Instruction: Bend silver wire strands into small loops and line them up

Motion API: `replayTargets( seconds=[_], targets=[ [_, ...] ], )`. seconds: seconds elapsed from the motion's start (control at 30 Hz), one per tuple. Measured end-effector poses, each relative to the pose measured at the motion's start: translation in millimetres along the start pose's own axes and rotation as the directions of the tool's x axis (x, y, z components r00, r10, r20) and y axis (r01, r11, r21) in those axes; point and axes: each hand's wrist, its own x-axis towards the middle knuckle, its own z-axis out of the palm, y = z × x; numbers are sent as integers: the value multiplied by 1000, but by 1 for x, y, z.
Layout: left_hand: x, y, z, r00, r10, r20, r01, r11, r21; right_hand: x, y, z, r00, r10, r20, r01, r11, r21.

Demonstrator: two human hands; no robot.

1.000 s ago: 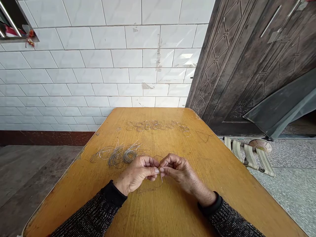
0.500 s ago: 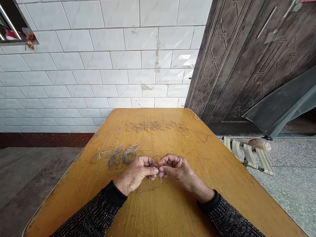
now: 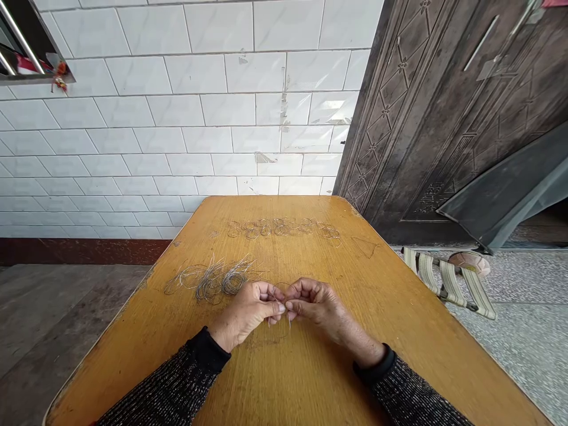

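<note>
Left hand [image 3: 249, 310] and right hand [image 3: 318, 309] close together, fingers of both pinching a wire [image 3: 290, 321] over the tabletop [image 3: 377, 307], near centre. Coils [image 3: 234, 279] lie to the left; loops [image 3: 280, 226] form a far row.

1. Readable text, labels, brands, numbers or signs — none.
2. Dark door [image 3: 448, 118]: raised pattern [image 3: 429, 198] low down, too small to tell whether it holds characters.
3. Red strip [image 3: 554, 3], top right — cut off, nothing legible.

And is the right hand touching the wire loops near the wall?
Apart: the head view shows bare table between the right hand and the wire loops.
</note>
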Motion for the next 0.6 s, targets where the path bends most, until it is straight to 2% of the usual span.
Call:
replayTargets(
  seconds=[0.07, 0.13, 0.17, 0.23, 0.33, 0.4, 0.47, 0.6],
  targets=[
    [0, 0, 1, 999, -2, -33, 4, 997, 77, 0, -4, -4, 998, -58, -13, 56, 991, -118],
    [-1, 1, 3, 1000, 0, -28, 4, 988, 156, -3, -8, -7, 984, -168, -56, 145, 946, -290],
    [-2, 1, 4, 1000, 6, -9, -4, 980, 197, -4, -10, -8, 972, -227, -55, 189, 904, -383],
    [-3, 2, 6, 999, 26, 37, -35, 960, 279, -7, -13, -7, 951, -308, 28, 273, 791, -548],
    [-4, 2, 9, 997, 62, 49, -74, 943, 326, -8, -12, -6, 923, -357, 145, 351, 627, -695],
    [-4, 0, 10, 997, 77, 14, -78, 961, 266, -8, -9, -6, 914, -382, 133, 349, 575, -740],
    [-4, -2, 11, 996, 94, -10, -90, 977, 194, -7, -6, -7, 911, -402, 92, 324, 559, -764],
    [-4, -4, 11, 987, 157, -18, -150, 968, 203, -3, -3, -8, 910, -414, 36, 279, 543, -792]
  ],
)
